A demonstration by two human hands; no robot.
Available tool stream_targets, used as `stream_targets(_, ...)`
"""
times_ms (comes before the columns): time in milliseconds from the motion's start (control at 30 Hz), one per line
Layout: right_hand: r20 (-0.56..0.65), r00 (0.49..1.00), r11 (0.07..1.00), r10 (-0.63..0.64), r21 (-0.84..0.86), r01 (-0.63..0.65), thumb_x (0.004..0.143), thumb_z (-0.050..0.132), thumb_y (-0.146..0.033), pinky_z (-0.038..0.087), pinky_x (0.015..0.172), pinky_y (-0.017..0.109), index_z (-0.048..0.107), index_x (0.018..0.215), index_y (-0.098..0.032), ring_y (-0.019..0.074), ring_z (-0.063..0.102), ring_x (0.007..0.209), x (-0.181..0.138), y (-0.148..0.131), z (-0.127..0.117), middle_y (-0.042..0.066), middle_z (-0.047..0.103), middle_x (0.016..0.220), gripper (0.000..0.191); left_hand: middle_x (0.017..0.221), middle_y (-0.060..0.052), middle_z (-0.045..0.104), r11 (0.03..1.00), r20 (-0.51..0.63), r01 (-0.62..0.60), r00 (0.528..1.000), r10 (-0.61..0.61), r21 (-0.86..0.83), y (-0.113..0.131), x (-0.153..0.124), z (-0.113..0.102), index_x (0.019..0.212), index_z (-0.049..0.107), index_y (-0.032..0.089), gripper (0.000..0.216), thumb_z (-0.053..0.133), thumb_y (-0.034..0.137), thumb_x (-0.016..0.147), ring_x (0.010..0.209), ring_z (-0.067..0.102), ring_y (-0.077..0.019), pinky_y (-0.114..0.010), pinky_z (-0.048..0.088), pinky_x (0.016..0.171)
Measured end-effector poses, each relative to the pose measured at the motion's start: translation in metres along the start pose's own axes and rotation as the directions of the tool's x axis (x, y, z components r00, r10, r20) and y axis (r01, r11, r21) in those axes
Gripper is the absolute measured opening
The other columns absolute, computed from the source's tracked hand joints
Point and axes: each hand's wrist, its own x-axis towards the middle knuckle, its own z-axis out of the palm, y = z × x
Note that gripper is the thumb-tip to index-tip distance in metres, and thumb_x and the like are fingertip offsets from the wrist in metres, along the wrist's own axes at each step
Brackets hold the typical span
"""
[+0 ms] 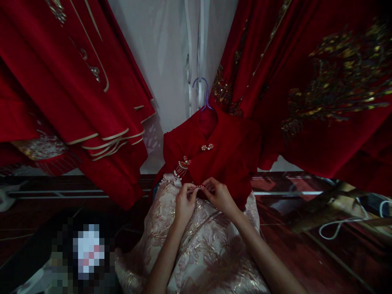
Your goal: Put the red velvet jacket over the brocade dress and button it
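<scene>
A red jacket (pixel 226 159) hangs on a blue hanger (pixel 204 93) over a pale brocade skirt (pixel 202 253). It carries pearl clasps (pixel 207 147) and a tasselled ornament (pixel 183 165). My left hand (pixel 184 203) and my right hand (pixel 219 196) meet at the jacket's lower front edge. The fingertips of both pinch a small pearl fastening (pixel 200 186) between them.
Red embroidered garments hang at the left (pixel 70 90) and at the right (pixel 318 94). A white curtain (pixel 171 61) is behind. The dark glossy floor (pixel 306 228) shows a white cord (pixel 337 228) at the right. A blurred patch lies at the lower left.
</scene>
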Motion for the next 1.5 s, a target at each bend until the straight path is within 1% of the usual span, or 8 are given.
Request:
stream_targets(200, 0.119, 0.992, 0.994, 0.032, 0.102, -0.044, 0.077, 0.059, -0.031, 0.047, 0.061, 0.023, 0.061, 0.082, -0.017, 0.0123, 0.059, 0.065, 0.001, -0.015, -0.028, 0.002, 0.064, 0.073, 0.015, 0.086, -0.005, 0.065, 0.957, -0.009, 0.167, 0.985, -0.174, -0.237, 0.004, 0.016, 0.001, 0.09, 0.06, 0.017, 0.027, 0.06, 0.041, 0.077, 0.08, 0.063, -0.0144, -0.026, 0.052, 0.074)
stream_targets(400, 0.32, 0.947, 0.988, 0.02, 0.137, -0.067, 0.076, 0.06, -0.04, 0.046, 0.062, 0.023, 0.062, 0.08, -0.017, 0.0123, 0.058, 0.068, 0.0, -0.031, -0.07, 0.001, 0.064, 0.075, 0.023, 0.095, -0.008, 0.067, 0.756, -0.025, 0.29, 0.927, -0.375, -0.586, 0.008, 0.063, 0.0, 0.095, 0.062, 0.014, 0.035, 0.064, 0.042, 0.073, 0.079, 0.065, -0.014, -0.032, 0.053, 0.078)
stream_targets(600, 0.302, 0.953, 0.984, -0.006, 0.172, -0.048, 0.078, 0.06, -0.038, 0.045, 0.063, 0.023, 0.063, 0.082, -0.018, 0.0118, 0.058, 0.07, -0.002, -0.032, -0.066, 0.001, 0.064, 0.077, 0.021, 0.099, -0.01, 0.068, 0.67, 0.056, 0.338, 0.912, -0.406, -0.661, 0.017, 0.076, -0.003, 0.09, 0.066, 0.013, 0.032, 0.069, 0.037, 0.069, 0.081, 0.065, -0.014, -0.032, 0.051, 0.081)
stream_targets(767, 0.329, 0.944, 0.984, 0.014, 0.161, -0.071, 0.079, 0.059, -0.04, 0.045, 0.063, 0.023, 0.061, 0.084, -0.016, 0.0113, 0.057, 0.07, -0.001, -0.029, -0.063, 0.002, 0.063, 0.079, 0.024, 0.098, -0.01, 0.069, 0.631, 0.039, 0.351, 0.891, -0.453, -0.692, 0.021, 0.075, -0.001, 0.088, 0.068, 0.013, 0.033, 0.073, 0.034, 0.064, 0.081, 0.065, -0.0146, -0.029, 0.05, 0.079)
stream_targets(1133, 0.343, 0.939, 0.984, 0.019, 0.159, -0.078, 0.08, 0.059, -0.039, 0.043, 0.062, 0.023, 0.059, 0.083, -0.016, 0.011, 0.055, 0.07, -0.001, -0.028, -0.063, 0.002, 0.061, 0.078, 0.023, 0.081, -0.003, 0.068, 0.682, -0.024, 0.312, 0.9, -0.435, -0.662, 0.012, 0.081, 0.008, 0.075, 0.065, 0.014, 0.022, 0.071, 0.031, 0.061, 0.074, 0.063, -0.012, -0.024, 0.048, 0.069)
stream_targets(1333, 0.382, 0.924, 0.983, 0.016, 0.163, -0.084, 0.081, 0.058, -0.038, 0.044, 0.064, 0.024, 0.057, 0.085, -0.016, 0.0109, 0.055, 0.07, -0.001, -0.028, -0.07, 0.002, 0.06, 0.079, 0.022, 0.079, -0.003, 0.067, 0.747, 0.068, 0.429, 0.884, -0.462, -0.508, 0.015, 0.09, 0.006, 0.08, 0.067, 0.016, 0.025, 0.068, 0.036, 0.065, 0.069, 0.06, -0.0116, -0.021, 0.046, 0.06)
stream_targets(1400, 0.39, 0.921, 0.984, 0.016, 0.159, -0.084, 0.081, 0.058, -0.038, 0.045, 0.066, 0.025, 0.057, 0.085, -0.016, 0.0111, 0.056, 0.071, -0.001, -0.027, -0.072, 0.003, 0.061, 0.079, 0.022, 0.082, -0.003, 0.067, 0.813, 0.086, 0.399, 0.912, -0.402, -0.425, 0.021, 0.095, 0.005, 0.081, 0.068, 0.017, 0.022, 0.065, 0.034, 0.068, 0.073, 0.06, -0.0124, -0.022, 0.046, 0.063)
stream_targets(1500, 0.395, 0.919, 0.985, 0.024, 0.147, -0.089, 0.081, 0.058, -0.038, 0.046, 0.067, 0.025, 0.057, 0.084, -0.016, 0.0115, 0.056, 0.072, -0.001, -0.026, -0.073, 0.003, 0.061, 0.079, 0.023, 0.085, -0.003, 0.067, 0.916, 0.1, 0.244, 0.97, -0.223, -0.319, 0.034, 0.106, 0.006, 0.084, 0.068, 0.017, 0.016, 0.059, 0.026, 0.073, 0.079, 0.06, -0.0123, -0.023, 0.045, 0.071)
